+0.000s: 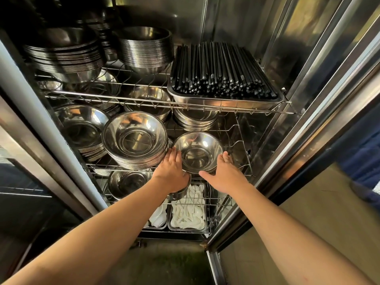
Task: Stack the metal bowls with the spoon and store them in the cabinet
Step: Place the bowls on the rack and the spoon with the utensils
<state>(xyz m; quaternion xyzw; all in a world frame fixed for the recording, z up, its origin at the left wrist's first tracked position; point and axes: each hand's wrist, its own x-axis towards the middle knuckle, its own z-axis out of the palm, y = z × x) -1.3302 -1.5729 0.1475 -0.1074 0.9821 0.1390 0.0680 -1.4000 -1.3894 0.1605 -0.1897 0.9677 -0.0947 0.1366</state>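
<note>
Head view: a stainless cabinet [308, 58] with wire shelves is seen open. On the top shelf [127, 100], stacks of metal bowls are held beside a metal tray [226, 102] filled with black chopsticks [222, 68], their long axes running front to back. On the middle shelf, a tall bowl stack [135, 140] is seated left of a small stack of bowls [198, 153], mouth upward, at the shelf's front right. This small stack is gripped on both sides: the left hand [171, 171] is cupped against its left rim, the right hand [223, 174] against its right rim, fingers spread wide. No spoon can be made out in the bowls. Below, two trays [188, 227] of white spoons [189, 212] are recorded.
</note>
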